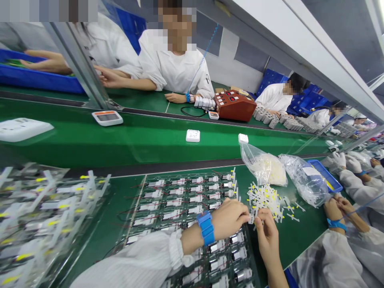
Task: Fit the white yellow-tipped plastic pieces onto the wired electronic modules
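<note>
My left hand [231, 216], a blue strap [205, 228] on its wrist, reaches over the right side of a clear tray [180, 218]. Rows of small motors with white housings and thin red and black wires lie in that tray. The left fingertips close on a small white part [251, 218] at the tray's edge. My right hand [268, 232] is beside it, thumb and forefinger pinched close to the same part; what lies between them is too small to make out. Just beyond both hands is a pile of white plastic strips with yellow tips [265, 200].
At left, another tray [60, 216] holds parts with white strips. Clear bags [267, 166] and a blue bin [325, 176] are at back right. White devices [193, 135] sit on the green conveyor [150, 138]. A co-worker's hands [337, 210] work at right; others sit opposite.
</note>
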A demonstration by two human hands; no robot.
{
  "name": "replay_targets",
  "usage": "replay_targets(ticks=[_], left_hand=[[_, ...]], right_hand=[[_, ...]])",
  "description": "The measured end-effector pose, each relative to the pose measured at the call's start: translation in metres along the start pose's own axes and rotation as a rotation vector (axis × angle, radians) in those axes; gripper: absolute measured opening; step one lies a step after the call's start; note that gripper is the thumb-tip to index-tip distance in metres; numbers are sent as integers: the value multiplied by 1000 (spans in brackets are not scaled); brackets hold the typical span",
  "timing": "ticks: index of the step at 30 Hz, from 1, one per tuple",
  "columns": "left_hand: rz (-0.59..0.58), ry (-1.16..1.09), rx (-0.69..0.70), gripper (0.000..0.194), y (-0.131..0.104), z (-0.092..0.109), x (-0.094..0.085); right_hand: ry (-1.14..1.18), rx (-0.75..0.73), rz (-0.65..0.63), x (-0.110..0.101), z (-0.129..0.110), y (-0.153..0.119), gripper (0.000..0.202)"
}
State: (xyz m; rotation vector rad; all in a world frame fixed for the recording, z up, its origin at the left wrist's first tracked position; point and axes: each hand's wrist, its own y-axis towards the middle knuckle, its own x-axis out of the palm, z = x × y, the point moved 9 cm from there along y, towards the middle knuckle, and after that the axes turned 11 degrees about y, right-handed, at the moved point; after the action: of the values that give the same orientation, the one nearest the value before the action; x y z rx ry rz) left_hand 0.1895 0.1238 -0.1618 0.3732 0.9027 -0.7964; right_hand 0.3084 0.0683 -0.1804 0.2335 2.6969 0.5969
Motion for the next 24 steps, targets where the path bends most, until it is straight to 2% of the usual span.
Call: replay_targets(ticks=[7, 13, 16, 19, 24], left_hand=[[18, 117, 16, 21, 0, -1, -1], [-84, 326, -22, 17, -7, -7, -3], [-97, 401, -29, 16, -12, -5, -3], [-103, 407, -13, 17, -16, 1, -3], [-213, 336, -15, 19, -19, 3, 2]], right_hand=[[-20, 42, -40, 8, 3, 1, 19], [-117, 12, -105, 23, -4, -1, 18], [-161, 8, -150, 27, -4, -1, 17], [-183, 10, -175, 26, -2, -1, 17], [-186, 0, -199, 27, -3, -1, 15]])
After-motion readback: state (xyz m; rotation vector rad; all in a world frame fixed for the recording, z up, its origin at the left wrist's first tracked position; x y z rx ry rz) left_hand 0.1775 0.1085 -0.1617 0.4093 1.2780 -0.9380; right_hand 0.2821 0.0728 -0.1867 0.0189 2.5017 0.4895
